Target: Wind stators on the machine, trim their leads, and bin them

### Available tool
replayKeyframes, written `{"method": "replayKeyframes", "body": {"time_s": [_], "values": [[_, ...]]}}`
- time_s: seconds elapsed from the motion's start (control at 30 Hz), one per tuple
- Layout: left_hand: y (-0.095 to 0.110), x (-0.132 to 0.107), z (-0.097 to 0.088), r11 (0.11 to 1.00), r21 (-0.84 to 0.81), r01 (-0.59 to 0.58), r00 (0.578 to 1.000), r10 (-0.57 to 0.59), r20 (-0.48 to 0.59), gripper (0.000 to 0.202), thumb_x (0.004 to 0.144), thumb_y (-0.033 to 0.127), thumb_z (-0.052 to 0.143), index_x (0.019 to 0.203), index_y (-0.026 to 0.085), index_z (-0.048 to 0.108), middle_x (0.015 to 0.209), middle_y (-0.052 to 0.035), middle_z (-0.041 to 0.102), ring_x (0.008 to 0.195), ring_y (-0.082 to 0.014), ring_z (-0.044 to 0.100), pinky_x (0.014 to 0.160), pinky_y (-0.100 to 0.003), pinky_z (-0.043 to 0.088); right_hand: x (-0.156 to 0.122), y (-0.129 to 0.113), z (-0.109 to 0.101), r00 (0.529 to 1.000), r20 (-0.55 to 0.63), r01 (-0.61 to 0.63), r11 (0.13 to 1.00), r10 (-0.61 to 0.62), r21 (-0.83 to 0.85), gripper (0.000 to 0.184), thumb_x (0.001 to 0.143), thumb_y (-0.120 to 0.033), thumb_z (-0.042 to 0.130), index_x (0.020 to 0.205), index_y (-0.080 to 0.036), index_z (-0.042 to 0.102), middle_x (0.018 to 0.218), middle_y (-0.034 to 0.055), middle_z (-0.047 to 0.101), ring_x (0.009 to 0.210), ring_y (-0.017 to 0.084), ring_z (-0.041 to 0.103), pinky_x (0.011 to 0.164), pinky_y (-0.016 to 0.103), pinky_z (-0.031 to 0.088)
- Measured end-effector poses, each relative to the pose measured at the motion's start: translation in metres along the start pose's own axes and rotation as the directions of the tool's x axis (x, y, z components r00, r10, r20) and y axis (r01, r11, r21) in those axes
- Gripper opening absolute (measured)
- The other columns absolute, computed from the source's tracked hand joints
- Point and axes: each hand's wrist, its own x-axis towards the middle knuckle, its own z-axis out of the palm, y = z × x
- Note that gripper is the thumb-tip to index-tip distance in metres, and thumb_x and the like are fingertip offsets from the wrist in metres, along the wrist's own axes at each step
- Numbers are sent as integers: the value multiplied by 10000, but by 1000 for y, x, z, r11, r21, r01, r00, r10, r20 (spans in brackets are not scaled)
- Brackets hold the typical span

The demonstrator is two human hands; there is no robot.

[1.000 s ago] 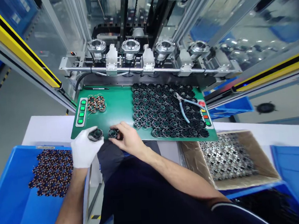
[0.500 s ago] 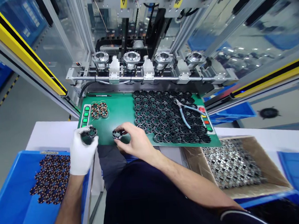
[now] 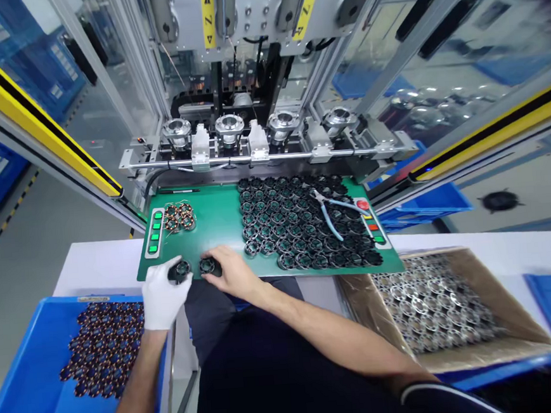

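- Head view looks down on a green work mat [image 3: 220,227] set before a winding machine [image 3: 241,18] with four round metal fixtures [image 3: 228,126] in a row. Glass guards and yellow rails [image 3: 39,118] flank it.
- A wide field of black cores [image 3: 296,230] covers the mat's right part, with blue-handled pliers [image 3: 330,211] lying on top. Four copper-wound cores [image 3: 179,215] sit at the far left, just beside a strip of green buttons [image 3: 153,232].
- A white table [image 3: 94,265] carries a blue bin [image 3: 24,404] on the left, which holds more wound cores. On the right is a cardboard box [image 3: 360,308] full of silvery metal parts.
- White-gloved, the left hand [image 3: 162,298] is closed around the left core [image 3: 180,270] at the mat's near edge.
- The bare right hand [image 3: 236,274] curls its fingers over the right core [image 3: 208,266] — just beside the left one, low on the mat. I cannot tell whether the two cores touch.
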Motion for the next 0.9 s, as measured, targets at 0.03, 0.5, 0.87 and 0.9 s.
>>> {"method": "replayKeyframes", "body": {"time_s": [0.03, 0.5, 0.87, 0.9], "values": [[1, 2, -1, 1000, -7, -15, 1000, 15, 16, 406, 951, 394, 754, 1308, 228, 850, 1198, -137, 885, 1206, -373, 811, 1112, -507, 677, 2, -2, -7, 1000, 11, 15, 1000, -15, -13, 368, 949, -185, 922, 1278, -201, 756, 1227, 121, 810, 1177, 305, 746, 1045, 451, 626], [106, 265, -113, 962, 178, -206, 972, 222, -79, 624, 997, 476, 605, 1408, 45, 792, 1267, -57, 832, 1350, -295, 787, 1199, -496, 508, 193, 14, -280, 973, -208, 5, 904, -104, -427, 468, 911, -17, 754, 1379, -25, 760, 1414, 190, 799, 1371, 362, 741, 1282, 585, 543], [110, 407, -63, 931, 316, -183, 971, 122, 204, 564, 829, 309, 869, 1381, 192, 866, 1375, -83, 877, 1336, -354, 799, 1157, -394, 585, 276, 49, -284, 997, -43, 17, 775, -56, -632, 423, 863, -137, 996, 1258, -84, 855, 1279, 172, 849, 1325, 410, 794, 1259, 588, 593], [108, 410, -61, 922, 331, -199, 966, 127, 226, 574, 829, 296, 873, 1395, 197, 865, 1392, -76, 873, 1343, -358, 799, 1165, -390, 583, 280, 51, -284, 998, -29, 22, 773, -53, -634, 436, 850, -134, 1007, 1257, -83, 858, 1273, 168, 848, 1326, 414, 794, 1266, 598, 588]]}}
